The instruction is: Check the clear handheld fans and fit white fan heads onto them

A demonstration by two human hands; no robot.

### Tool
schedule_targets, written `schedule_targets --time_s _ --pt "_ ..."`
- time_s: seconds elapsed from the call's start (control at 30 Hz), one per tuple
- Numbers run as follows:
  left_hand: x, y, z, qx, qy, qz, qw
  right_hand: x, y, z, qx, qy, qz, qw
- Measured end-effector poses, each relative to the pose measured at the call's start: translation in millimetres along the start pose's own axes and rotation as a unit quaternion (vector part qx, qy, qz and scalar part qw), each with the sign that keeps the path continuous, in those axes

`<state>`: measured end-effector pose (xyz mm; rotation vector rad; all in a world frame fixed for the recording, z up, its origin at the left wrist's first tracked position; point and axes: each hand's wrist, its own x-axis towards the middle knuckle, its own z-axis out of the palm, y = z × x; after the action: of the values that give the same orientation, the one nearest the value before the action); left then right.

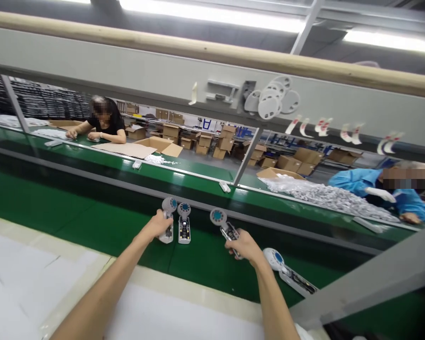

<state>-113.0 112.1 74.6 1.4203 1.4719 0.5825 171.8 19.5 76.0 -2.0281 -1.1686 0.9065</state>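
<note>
My left hand (158,224) grips a white handheld device (169,205) with a round head and a teal disc, over the green belt (134,264). Just right of it, a second such device (184,227) lies with its handle uncovered, showing dark inner parts. My right hand (246,246) holds a third device (218,216) by its handle, tilted with the head up and to the left. Farther right, another device (297,278) rests on the belt, partly hidden behind a grey post. Its handle is uncovered too.
White work surface (14,274) lies nearest me. Grey post (368,264) slants at right. Ahead, a grey overhead beam (127,71) carries round white discs (269,104) and tape strips. Across the belt, two people work beside a heap of small parts (326,196) and cardboard (127,149).
</note>
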Motion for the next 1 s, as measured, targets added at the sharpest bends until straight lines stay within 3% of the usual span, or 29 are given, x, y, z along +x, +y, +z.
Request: schedule_targets --time_s 0.13,0.23,0.3,0.47,0.7,1.0 --pt "-33.1 33.4 -9.5 -0.186 -0.059 0.08 0.978 -24.3 -35.1 0.5 0.198 0.021 -0.072 0.977" --pt "-67.5 56.9 -9.1 -0.385 -0.146 0.114 0.904 -52.5 -57.2 -2.7 0.38 -0.019 -0.096 0.92" --pt "-88.0 66.9 -8.2 -0.451 -0.194 0.118 0.863 -70.7 -67.9 -4.2 0.419 -0.041 -0.11 0.9" --pt "-118.9 74.7 -2.3 -0.411 -0.225 0.178 0.866 -96.2 -81.9 -2.3 0.383 -0.057 -0.149 0.91" --pt "-128.1 73.3 3.8 -0.378 -0.247 0.29 0.844 -116.0 -89.2 2.0 0.359 -0.045 -0.214 0.907" --pt "-128.7 73.8 -0.5 -0.375 -0.244 0.282 0.849 -124.7 -94.2 2.1 0.366 -0.053 -0.231 0.9"
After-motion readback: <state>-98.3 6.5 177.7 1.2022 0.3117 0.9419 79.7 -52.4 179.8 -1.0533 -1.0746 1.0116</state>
